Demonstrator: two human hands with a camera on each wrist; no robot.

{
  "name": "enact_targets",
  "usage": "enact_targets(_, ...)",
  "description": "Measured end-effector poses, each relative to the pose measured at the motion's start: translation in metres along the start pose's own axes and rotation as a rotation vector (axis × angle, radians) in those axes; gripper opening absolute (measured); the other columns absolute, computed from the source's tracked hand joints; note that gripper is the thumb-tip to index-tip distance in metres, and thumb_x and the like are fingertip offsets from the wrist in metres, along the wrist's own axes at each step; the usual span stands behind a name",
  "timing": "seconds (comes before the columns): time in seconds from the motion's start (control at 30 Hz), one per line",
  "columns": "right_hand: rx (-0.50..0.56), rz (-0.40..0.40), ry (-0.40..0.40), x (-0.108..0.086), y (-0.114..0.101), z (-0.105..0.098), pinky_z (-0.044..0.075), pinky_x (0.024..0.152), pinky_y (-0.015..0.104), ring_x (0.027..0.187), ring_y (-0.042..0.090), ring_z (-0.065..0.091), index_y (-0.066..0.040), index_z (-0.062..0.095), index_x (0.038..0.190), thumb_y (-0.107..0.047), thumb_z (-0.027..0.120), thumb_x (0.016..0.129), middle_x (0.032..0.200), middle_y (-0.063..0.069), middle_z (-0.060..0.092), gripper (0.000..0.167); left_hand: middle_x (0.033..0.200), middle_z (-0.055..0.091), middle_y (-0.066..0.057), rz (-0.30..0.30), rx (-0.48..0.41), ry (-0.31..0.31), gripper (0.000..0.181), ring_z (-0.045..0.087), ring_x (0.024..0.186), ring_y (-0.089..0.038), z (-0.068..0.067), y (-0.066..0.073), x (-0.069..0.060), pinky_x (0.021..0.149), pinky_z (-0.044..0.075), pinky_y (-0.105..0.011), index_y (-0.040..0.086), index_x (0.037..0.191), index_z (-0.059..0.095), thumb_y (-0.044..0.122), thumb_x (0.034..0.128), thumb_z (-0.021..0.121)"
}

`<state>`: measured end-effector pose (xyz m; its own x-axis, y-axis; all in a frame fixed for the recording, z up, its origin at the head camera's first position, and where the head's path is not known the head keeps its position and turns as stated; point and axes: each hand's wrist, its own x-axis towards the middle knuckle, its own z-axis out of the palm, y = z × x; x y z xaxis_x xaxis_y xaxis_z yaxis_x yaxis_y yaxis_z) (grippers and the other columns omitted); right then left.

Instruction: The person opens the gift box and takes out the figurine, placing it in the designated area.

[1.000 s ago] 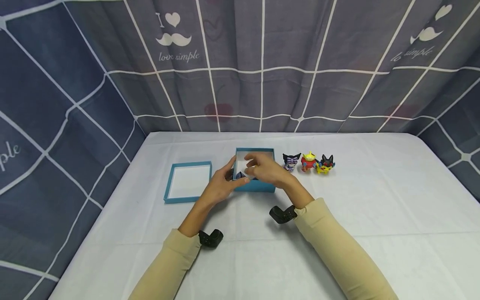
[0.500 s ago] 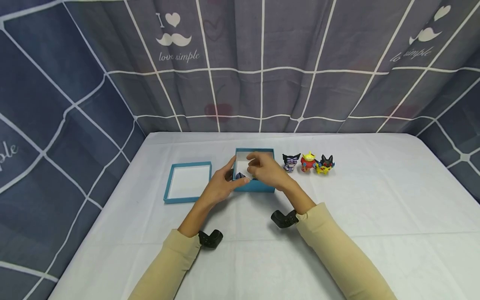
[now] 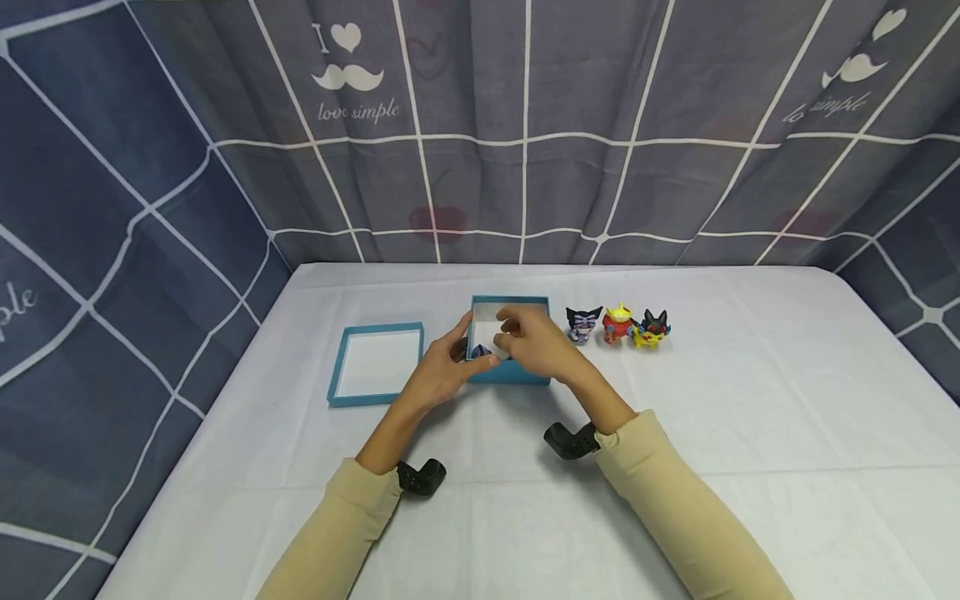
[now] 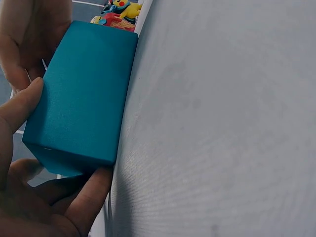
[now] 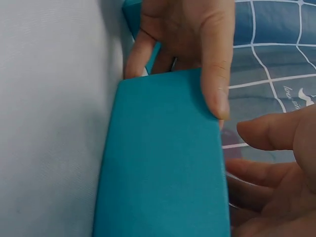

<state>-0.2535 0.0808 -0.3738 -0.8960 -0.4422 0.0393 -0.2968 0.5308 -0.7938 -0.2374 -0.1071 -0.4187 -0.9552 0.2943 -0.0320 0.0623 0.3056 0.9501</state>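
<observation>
A teal open box [image 3: 512,373] with a pale inside stands on the white table. My left hand [image 3: 438,371] grips its left end, thumb over the near edge and fingers against the side, as the left wrist view also shows. Inside, close to that thumb, a small dark blue object [image 3: 480,352] is partly visible. My right hand [image 3: 532,342] reaches over the near wall, fingers bent down into the box. In the right wrist view its thumb [image 5: 266,133] stands apart from the fingers. The box wall [image 5: 163,158] hides the fingertips and whatever they touch.
A teal-rimmed lid [image 3: 375,400] lies inside-up to the left. Right of the box stand three small figures in a row: a purple-and-black one [image 3: 582,325], a red one with a yellow top [image 3: 617,323] and a yellow one with black ears [image 3: 650,330]. A grey checked curtain [image 3: 480,183] hangs behind.
My right hand has shifted slightly to the right within the box, and its forearm has drifted right too. The left hand, box, lid and figures hold their places.
</observation>
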Motion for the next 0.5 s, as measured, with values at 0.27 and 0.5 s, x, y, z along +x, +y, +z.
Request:
enact_targets(0.27, 0.086, 0.075, -0.104, 0.0003, -0.0021, 0.0007, 0.046, 0.096, 0.049, 0.117, 0.035, 0.056, 0.012, 0.041, 0.142, -0.012, 0.056, 0.1, 0.131, 0.027, 0.054, 0.051, 0.156, 0.027, -0.021, -0.031, -0.005, -0.007, 0.091, 0.031, 0.142, -0.035, -0.0009, -0.0009, -0.0003, 0.107, 0.037, -0.05, 0.019, 0.16, 0.014, 0.028, 0.0918, 0.073)
enact_targets(0.5, 0.093, 0.102, -0.1, 0.002, 0.0008, -0.0012, 0.042, 0.101, 0.052, 0.127, 0.04, 0.048, 0.009, 0.039, 0.145, -0.011, 0.057, 0.1, 0.139, 0.03, 0.047, 0.052, 0.156, 0.023, -0.025, -0.031, 0.006, -0.027, 0.089, 0.028, 0.142, -0.038, -0.002, 0.0009, 0.0016, 0.107, 0.035, -0.052, 0.013, 0.159, 0.011, 0.023, 0.0939, 0.071)
